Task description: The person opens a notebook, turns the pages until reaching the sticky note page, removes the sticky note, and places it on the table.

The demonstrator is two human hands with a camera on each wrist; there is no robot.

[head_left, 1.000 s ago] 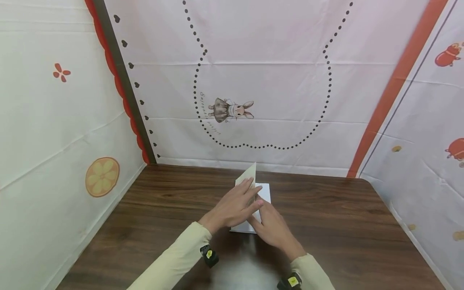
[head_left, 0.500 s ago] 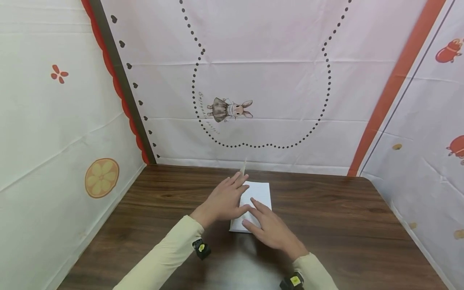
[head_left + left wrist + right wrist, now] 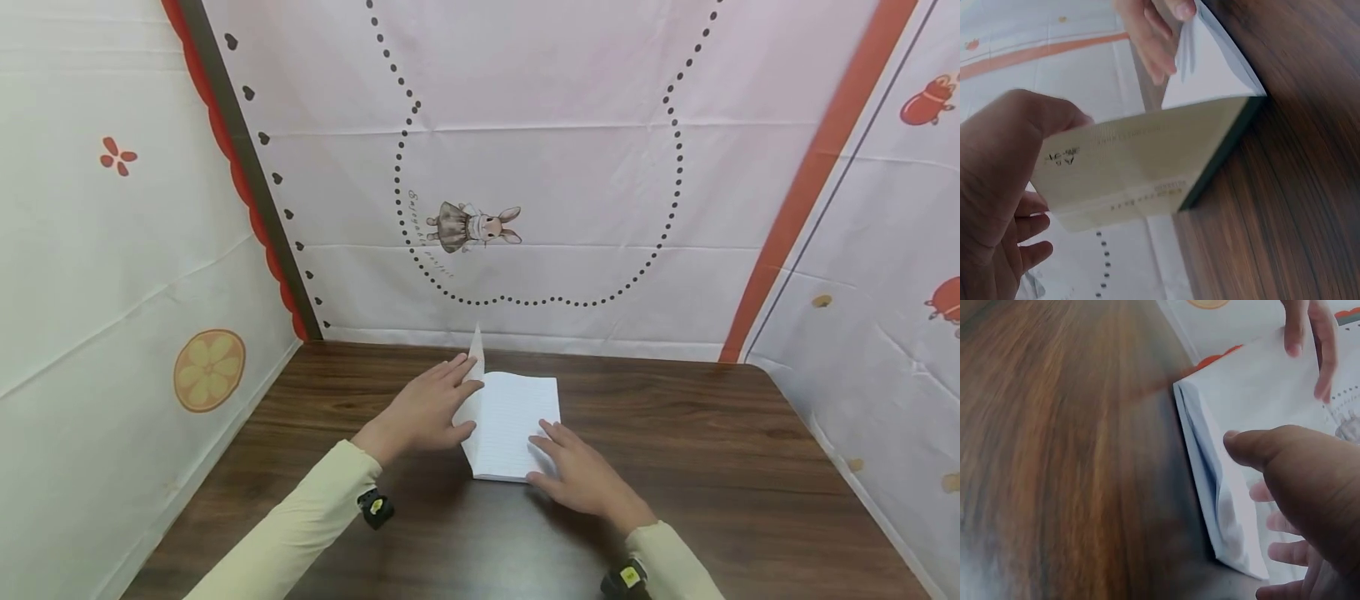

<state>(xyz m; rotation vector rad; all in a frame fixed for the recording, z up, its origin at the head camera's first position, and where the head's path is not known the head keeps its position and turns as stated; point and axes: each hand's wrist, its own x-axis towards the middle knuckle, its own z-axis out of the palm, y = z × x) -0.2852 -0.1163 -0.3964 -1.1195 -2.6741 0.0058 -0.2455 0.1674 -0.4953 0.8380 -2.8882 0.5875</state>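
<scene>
A lined notebook (image 3: 513, 421) lies open on the table, its white pages facing up. Its cover (image 3: 1129, 165) stands raised on the left side, cream-coloured outside with printed lettering and a dark green spine (image 3: 1222, 153). My left hand (image 3: 423, 410) is at the raised cover, fingers spread and extended over its edge, with the thumb apart from them. My right hand (image 3: 588, 479) is over the right part of the page, its fingers loosely extended near the right edge. In the right wrist view, the near page edges (image 3: 1222, 506) bulge and wave below the right thumb.
The dark wood table (image 3: 712, 483) surrounds the notebook. White printed cloth (image 3: 600, 208) hangs behind it and on both sides, with a rabbit figure (image 3: 472, 227) at the back. A small black device (image 3: 375, 507) is strapped to each wrist.
My left hand has moved left, swinging the cover open that way and uncovering the lined page. My right hand has drawn back to the right, away from the left hand.
</scene>
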